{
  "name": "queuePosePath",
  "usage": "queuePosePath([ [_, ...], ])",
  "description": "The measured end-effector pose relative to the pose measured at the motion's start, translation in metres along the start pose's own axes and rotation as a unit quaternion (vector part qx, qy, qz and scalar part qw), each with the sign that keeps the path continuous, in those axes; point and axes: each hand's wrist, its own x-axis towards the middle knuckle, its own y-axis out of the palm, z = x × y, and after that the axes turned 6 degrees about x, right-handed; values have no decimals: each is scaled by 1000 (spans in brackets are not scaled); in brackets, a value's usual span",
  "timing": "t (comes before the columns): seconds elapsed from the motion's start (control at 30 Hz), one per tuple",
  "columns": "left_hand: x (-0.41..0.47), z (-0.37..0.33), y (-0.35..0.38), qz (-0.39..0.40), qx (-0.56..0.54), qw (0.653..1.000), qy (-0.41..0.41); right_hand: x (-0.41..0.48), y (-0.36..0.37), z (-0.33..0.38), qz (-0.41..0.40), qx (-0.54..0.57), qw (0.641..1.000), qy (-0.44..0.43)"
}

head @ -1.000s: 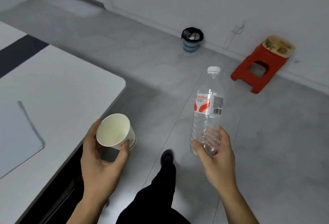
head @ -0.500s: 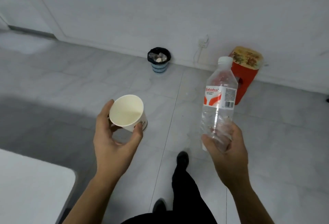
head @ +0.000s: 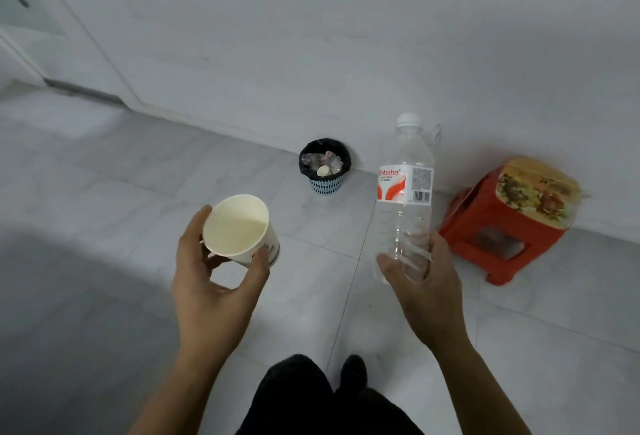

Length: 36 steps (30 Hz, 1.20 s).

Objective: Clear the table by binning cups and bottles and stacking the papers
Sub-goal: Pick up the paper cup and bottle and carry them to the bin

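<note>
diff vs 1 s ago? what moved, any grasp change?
The person has walked away from the table toward the bin, which now looks nearer. The table has dropped out of view, and the red stool appears larger at the right. No grasp change: the left hand still holds the paper cup, and the right hand still holds the water bottle. Nothing has been let go.

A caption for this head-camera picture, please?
Left hand holds a paper cup, right hand a clear plastic bottle, a part-filled bin ahead.
</note>
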Motion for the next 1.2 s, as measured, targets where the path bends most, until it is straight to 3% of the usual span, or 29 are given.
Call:
queuePosePath([
  [0.17,86,14,58,-24,-12,999,-47,118,23,16,21,-23,1000,0],
  [0.43,262,84,177,-1,-9,991,-136,326,92,-4,40,-53,995,76],
  [0.77,485,139,329,110,80,981,-140,570,168,-4,79,-69,982,155],
  [0.9,518,207,405,121,114,964,-206,650,184,-66,113,-103,969,195],
  [1.2,522,423,569,104,214,915,-327,781,233,-302,186,-242,913,271],
])
